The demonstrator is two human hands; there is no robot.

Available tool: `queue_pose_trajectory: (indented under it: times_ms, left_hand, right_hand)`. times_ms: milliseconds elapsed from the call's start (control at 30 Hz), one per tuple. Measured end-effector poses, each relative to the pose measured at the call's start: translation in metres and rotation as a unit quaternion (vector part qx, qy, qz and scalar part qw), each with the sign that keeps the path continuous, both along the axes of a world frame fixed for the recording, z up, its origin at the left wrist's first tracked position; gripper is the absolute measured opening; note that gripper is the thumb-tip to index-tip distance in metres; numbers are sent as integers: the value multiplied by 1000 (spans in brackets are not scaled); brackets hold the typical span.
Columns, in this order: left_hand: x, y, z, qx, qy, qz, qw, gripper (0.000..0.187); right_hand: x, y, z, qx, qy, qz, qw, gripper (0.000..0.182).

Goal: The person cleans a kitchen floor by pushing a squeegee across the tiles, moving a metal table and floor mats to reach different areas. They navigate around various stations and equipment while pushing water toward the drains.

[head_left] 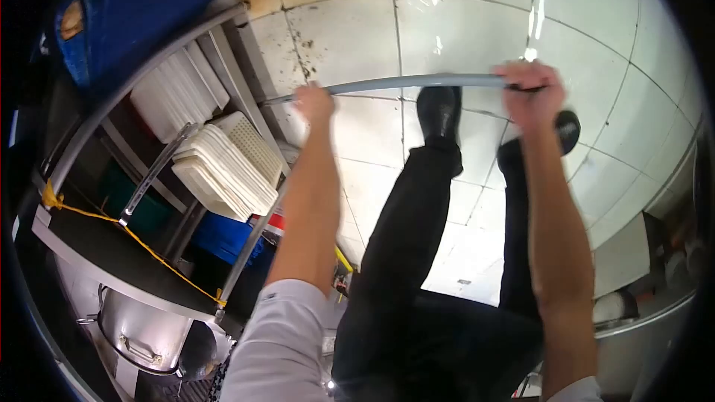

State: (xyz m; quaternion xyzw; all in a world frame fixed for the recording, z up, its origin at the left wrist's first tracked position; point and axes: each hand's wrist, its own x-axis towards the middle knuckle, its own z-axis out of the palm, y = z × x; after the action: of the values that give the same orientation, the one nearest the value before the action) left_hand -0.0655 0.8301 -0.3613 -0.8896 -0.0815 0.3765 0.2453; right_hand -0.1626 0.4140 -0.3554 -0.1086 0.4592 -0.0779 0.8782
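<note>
I look straight down at a white tiled floor. My left hand (314,103) and my right hand (530,94) both grip a long grey pole (417,82) that runs sideways in front of me. The left hand holds it near its left end, the right hand near its right end. My legs in black trousers and black shoes (439,113) stand on the tiles just below the pole. What is at the pole's far left end is hidden by a shelf.
A metal shelf unit (160,164) stands at the left with stacks of white trays (227,167), a blue crate (223,238) and a large steel pot (141,331) beneath. A yellow cord (134,238) crosses the shelf. A steel counter edge (648,313) curves at the right.
</note>
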Motion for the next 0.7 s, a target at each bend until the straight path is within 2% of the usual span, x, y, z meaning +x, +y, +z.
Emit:
queue_pose_trajectory:
  times_ms: [33,100,133,167,200,233,300,333,367,400,433,467,533,600,633,667,700]
  left_hand:
    - [3,23,15,33,28,18,999,45]
    - [-5,38,42,19,98,-25,995,45]
    - [-13,25,57,7,132,-42,990,46]
    - [-24,10,71,-7,162,-60,985,47]
    - [-61,5,73,-127,68,-138,980,46]
    - [-80,-22,86,-213,71,-104,969,43]
    - [-103,-106,148,-348,25,-12,937,27]
    - [-104,-147,178,-410,-68,-46,909,25]
    - [-100,-183,207,-466,-156,-77,868,25]
    - [-88,-212,231,-518,-140,-50,842,24]
    - [-75,-237,254,-566,-121,-21,815,22]
    - [-62,-261,275,-590,-118,-15,799,23]
    - [-36,-306,318,-629,-115,-18,769,24]
    - [-26,-343,355,-652,-108,-22,750,22]
    - [-27,-351,367,-659,-105,-22,744,20]
    - [-29,-349,371,-655,-98,-12,749,16]
    - [-31,-345,372,-649,-93,0,755,13]
  right_hand:
    - [-4,23,28,77,-121,12,990,24]
    - [-17,38,96,48,-208,46,976,27]
    - [-28,17,133,13,-107,96,990,29]
    - [-32,-14,174,-25,-87,102,991,30]
    - [-36,-46,215,-63,-65,110,990,30]
    - [-40,-77,257,-100,-41,118,987,31]
    - [-29,-133,360,-192,-19,170,966,34]
    - [-21,-151,409,-248,9,164,955,34]
    - [-27,-171,451,-319,-1,189,929,23]
    - [-53,-219,485,-470,1,306,828,16]
    - [-77,-265,519,-614,14,380,692,17]
    - [-44,-254,553,-557,-34,300,774,13]
    - [16,-238,614,-409,-129,122,895,37]
    - [3,-295,662,-365,-180,163,899,37]
    - [3,-315,675,-390,-174,163,889,38]
    - [3,-325,675,-397,-163,159,889,38]
    - [7,-329,646,-392,-151,160,893,38]
